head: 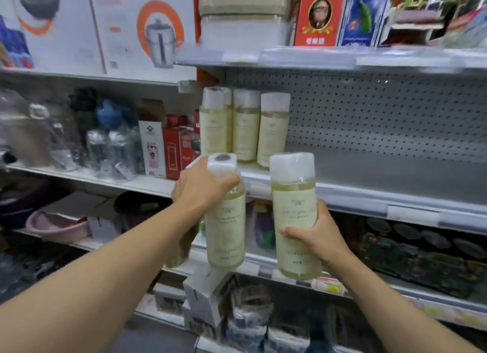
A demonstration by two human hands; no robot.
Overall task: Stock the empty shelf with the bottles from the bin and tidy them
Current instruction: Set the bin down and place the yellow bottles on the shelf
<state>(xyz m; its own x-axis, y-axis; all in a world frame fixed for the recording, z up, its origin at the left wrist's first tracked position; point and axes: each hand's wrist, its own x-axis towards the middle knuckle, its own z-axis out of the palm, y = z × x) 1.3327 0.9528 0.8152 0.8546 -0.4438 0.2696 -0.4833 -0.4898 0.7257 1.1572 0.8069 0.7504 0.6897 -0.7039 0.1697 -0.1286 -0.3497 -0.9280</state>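
Both bare forearms reach in from the near edge, one bottle per hand. Left hand (200, 186) grips the neck of a tall clear plastic bottle of pale yellow liquid with a white wrapped cap (225, 221), fingers curled over the shoulder just under the cap; a second similar bottle (181, 247) shows partly hidden behind the wrist, and whether that hand holds it too cannot be told. Right hand (319, 236) holds a matching pale yellow bottle with a cream label (295, 215) around its lower body, thumb across the front, fingers wrapped behind. Both held bottles are upright, side by side, apart, in front of the grey metal shelf (369, 173), near its front edge. On that shelf, far left against the perforated back panel (382, 110), stand upright matching bottles (246, 126), close together in a row; at least four caps visible. Rest of the shelf to the right is bare grey. Left bay holds clear drink bottles (105, 147) and red boxes (174, 152). Frame is motion-blurred; label text unreadable.
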